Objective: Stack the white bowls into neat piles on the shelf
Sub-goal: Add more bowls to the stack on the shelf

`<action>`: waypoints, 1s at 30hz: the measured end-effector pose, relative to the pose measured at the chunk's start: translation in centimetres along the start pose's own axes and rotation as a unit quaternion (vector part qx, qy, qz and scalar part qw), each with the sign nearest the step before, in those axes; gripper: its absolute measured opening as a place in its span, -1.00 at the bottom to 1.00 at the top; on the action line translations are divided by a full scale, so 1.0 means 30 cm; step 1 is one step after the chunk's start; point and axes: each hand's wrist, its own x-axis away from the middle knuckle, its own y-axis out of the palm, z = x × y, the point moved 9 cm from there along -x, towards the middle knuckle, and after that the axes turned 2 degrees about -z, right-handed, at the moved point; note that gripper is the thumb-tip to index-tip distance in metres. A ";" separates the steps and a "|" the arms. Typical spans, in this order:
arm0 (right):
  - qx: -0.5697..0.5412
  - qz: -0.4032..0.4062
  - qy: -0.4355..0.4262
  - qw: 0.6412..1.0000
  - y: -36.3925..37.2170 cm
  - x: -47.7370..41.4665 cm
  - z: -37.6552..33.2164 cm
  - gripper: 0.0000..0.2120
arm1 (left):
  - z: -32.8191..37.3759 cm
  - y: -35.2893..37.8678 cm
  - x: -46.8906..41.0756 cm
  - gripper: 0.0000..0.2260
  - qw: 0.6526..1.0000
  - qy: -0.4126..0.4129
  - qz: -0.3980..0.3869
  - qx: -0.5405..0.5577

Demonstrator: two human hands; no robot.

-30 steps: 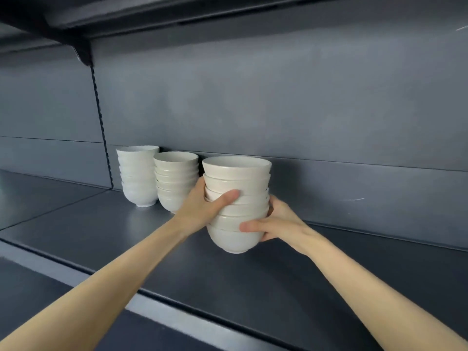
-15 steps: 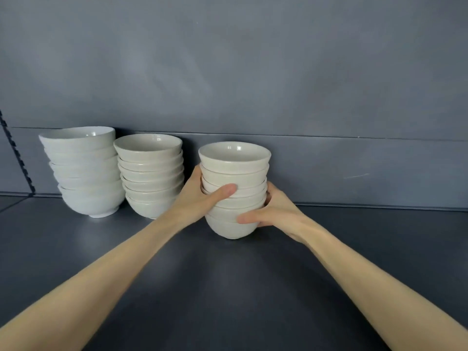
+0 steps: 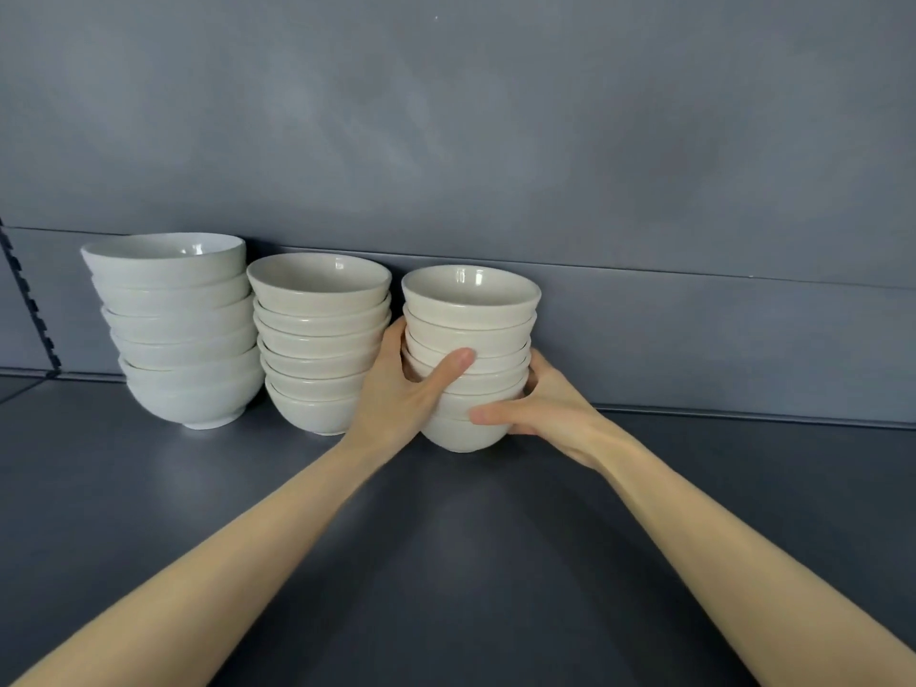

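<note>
A pile of nested white bowls (image 3: 471,309) stands at the far side of a dark grey shelf (image 3: 446,562), close to the grey back wall (image 3: 495,116), and is clasped from both sides. The left hand (image 3: 396,394) wraps the pile's left flank, with the thumb lying across the front of the middle bowls. The right hand (image 3: 550,404) cups the right flank lower down, thumb pressed on the front near the bottom bowl. Whether the pile's base rests on the shelf or sits just above it cannot be told. Just beside it to the left stands a middle pile (image 3: 317,339) of similar bowls, then a left pile (image 3: 178,329) of wider, whiter bowls. A slotted upright strip (image 3: 29,309) runs down the wall at far left.
</note>
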 end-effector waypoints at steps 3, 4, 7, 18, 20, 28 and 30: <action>-0.005 0.008 0.007 1.000 0.003 0.004 0.009 -0.17 | -0.019 -0.005 0.006 -0.32 1.000 0.003 0.011 -0.002; -0.007 0.009 0.006 1.000 0.006 0.004 0.010 -0.19 | -0.020 -0.006 0.008 -0.34 1.000 0.005 0.012 -0.002; -0.004 0.012 0.008 1.000 0.015 0.003 0.004 -0.21 | -0.020 -0.006 0.007 -0.44 1.000 0.011 0.004 0.003; 0.062 0.061 -0.009 0.996 0.001 0.017 0.000 -0.20 | -0.017 0.000 0.013 -0.45 0.998 0.018 -0.038 0.048; 0.066 0.078 -0.013 0.995 -0.008 0.018 0.001 -0.20 | -0.017 -0.001 0.010 -0.47 0.998 0.022 -0.034 0.042; 0.052 0.073 -0.024 0.996 -0.008 0.002 0.014 -0.22 | -0.025 -0.005 0.006 -0.48 0.999 0.025 -0.022 0.033; 0.052 0.073 -0.024 0.996 -0.009 0.002 0.015 -0.22 | -0.023 -0.004 0.007 -0.48 0.999 0.027 -0.023 0.033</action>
